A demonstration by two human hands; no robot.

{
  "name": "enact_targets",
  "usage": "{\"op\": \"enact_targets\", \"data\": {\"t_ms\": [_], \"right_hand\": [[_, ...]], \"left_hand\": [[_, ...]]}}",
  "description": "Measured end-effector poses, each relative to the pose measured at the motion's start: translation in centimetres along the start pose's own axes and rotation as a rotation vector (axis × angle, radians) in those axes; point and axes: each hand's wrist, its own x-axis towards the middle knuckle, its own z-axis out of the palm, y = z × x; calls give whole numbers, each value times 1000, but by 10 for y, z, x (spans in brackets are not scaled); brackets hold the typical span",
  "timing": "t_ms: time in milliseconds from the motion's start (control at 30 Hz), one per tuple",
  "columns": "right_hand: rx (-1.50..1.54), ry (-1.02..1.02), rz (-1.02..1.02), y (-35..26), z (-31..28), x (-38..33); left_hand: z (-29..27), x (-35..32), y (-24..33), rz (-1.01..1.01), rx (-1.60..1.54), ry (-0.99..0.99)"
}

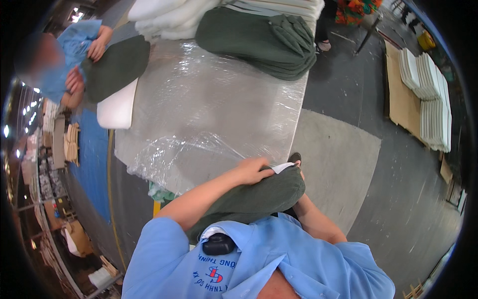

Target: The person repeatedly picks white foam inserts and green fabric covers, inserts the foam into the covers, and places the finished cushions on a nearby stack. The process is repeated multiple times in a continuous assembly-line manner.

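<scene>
- Two bare hands, the left hand (253,170) and the right hand (302,175), are working at a rounded, dark green fabric cover (261,195) in the head view; it is lying close in front of the person's body, by the near end of a broad grey bench (224,94).
- The left hand is closing narrowly on the cover's upper edge, fingers bending over it just beside a small, pointed white piece (282,168) that is showing at the rim; whether that is lining or padding, I cannot tell.
- The right hand is mostly hiding behind the cover's far side, so I cannot tell how firmly it is gripping.
- Judging by this pose, the step in hand is handling the cover's edge, probably straightening or fitting it around something white.
- The next move is probably calling for a steady hold on the right while the left is tucking or pulling that edge even, without leaving the white piece bunching.
- Loose, shiny clear plastic film (174,154) is covering the bench's near part; its creases could be catching the fabric.
- At the bench's far end, a pile of dark green fabric covers (249,45) is lying beside thick, soft white padding (172,20).
- At upper left, a co-worker in a light blue shirt (82,40) is handling another dark green fabric piece (119,67).
</scene>
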Motion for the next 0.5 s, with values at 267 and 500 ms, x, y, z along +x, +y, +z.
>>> {"op": "enact_targets", "data": {"t_ms": [267, 500], "right_hand": [[-76, -441, 25, -1, -42, 13], [-86, -546, 109, 1, -17, -1]], "left_hand": [[46, -72, -55, -82, -46, 481], [36, -64, -70, -50, 124, 590]]}}
